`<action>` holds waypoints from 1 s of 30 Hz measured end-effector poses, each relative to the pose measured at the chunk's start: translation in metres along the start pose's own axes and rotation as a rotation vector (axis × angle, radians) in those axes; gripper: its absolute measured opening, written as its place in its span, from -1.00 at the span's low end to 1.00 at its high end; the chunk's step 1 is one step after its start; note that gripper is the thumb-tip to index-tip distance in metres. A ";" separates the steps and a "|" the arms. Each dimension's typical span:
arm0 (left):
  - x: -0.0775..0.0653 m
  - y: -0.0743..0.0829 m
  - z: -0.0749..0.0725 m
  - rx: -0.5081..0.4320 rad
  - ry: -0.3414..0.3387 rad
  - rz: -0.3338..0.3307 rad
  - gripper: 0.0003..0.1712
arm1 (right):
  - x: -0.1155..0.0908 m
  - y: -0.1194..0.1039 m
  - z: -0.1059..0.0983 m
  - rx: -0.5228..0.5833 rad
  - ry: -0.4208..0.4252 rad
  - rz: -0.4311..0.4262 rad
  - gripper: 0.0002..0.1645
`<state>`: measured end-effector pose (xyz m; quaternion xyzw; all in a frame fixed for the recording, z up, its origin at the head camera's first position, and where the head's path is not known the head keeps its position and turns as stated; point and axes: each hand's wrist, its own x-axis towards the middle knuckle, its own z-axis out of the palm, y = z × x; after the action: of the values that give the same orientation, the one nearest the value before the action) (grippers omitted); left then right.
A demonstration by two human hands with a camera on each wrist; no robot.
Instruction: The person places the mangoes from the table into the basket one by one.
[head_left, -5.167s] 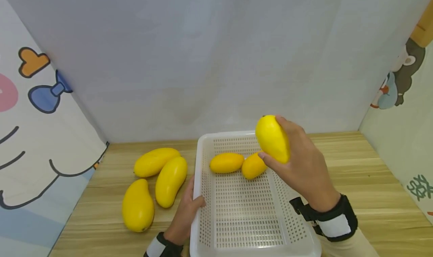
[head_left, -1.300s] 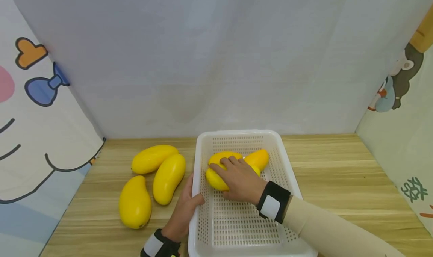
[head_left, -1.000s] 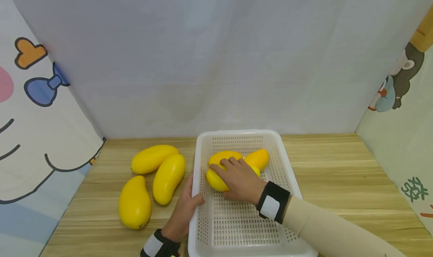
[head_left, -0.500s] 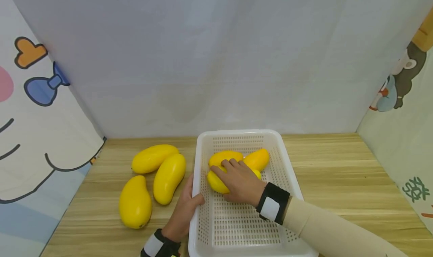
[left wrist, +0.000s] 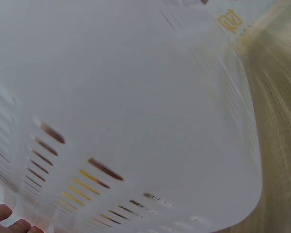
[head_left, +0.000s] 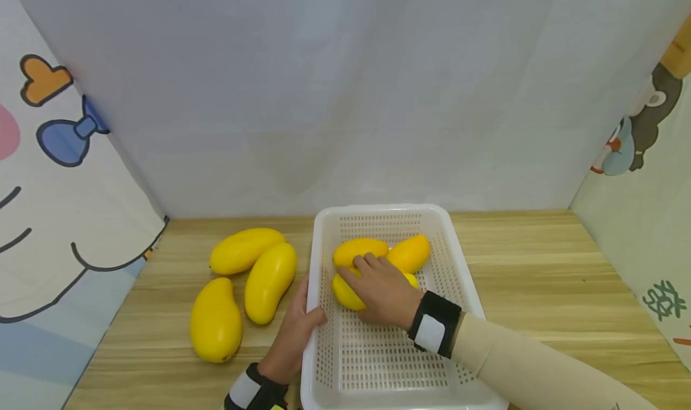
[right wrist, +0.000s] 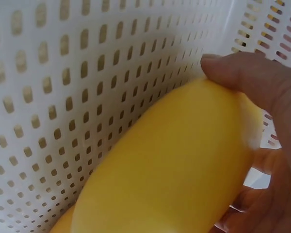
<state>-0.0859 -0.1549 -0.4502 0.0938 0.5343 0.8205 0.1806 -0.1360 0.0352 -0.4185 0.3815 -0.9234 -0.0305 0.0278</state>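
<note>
The right hand (head_left: 385, 293) has its grip curled round a yellow mango (right wrist: 165, 160), thumb over one side and fingers round the other; the mango is inside a white perforated basket (head_left: 394, 362) (whether it touches the basket's floor, I cannot tell). With 12 o'clock straight ahead of the wearer, a second mango (head_left: 360, 252) lies in the basket close by the held one at 12, and a third mango (head_left: 409, 254) between 1 and 2. At 8 o'clock from the held fruit, the left hand (head_left: 297, 332) has its grip pinching the basket's side, thumb over the rim, other fingers largely hidden in the head view. Farther out, beyond the basket's 9 o'clock side, three loose mangoes (head_left: 270, 284) rest on the wood-grained tabletop (head_left: 540, 278): two lie together, the other just apart at their 7 o'clock. A plain grey wall (head_left: 345, 98) stands at 12.
</note>
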 end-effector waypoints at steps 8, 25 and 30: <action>0.000 0.001 0.000 0.004 0.002 0.003 -0.06 | 0.000 0.000 0.001 -0.004 0.005 -0.008 -0.03; 0.002 -0.002 -0.002 0.031 -0.009 0.014 -0.08 | -0.001 0.002 0.002 -0.012 -0.014 0.013 0.04; 0.001 -0.002 -0.002 0.028 -0.013 0.011 -0.08 | -0.001 0.002 0.002 -0.010 -0.013 0.014 0.04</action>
<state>-0.0873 -0.1555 -0.4531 0.1044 0.5440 0.8133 0.1780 -0.1368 0.0369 -0.4206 0.3745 -0.9261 -0.0376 0.0239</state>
